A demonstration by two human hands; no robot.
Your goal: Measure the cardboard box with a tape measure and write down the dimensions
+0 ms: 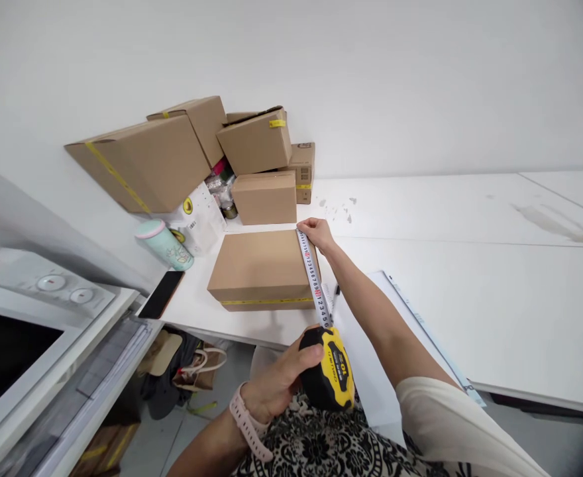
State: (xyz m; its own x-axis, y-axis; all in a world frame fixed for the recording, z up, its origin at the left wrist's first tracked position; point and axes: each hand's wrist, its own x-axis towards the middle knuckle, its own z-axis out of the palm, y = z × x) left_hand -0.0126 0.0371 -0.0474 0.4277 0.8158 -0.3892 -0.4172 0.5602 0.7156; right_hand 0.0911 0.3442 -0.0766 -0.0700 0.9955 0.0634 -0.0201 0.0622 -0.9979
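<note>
While the white table point(421, 212) bears the carton point(256, 265), your left hand point(284, 374) curls closed round the tape measure point(338, 368) in front of the carton, and your right hand point(320, 233) pinches the blade point(312, 275) by the carton's far right corner, seemingly keeping it straight.

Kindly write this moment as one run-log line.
left hand: holds boxy black-and-yellow tape measure | right hand: pinches pale numbered blade at far end | blade: out over brown rectangular cardboard box
</note>
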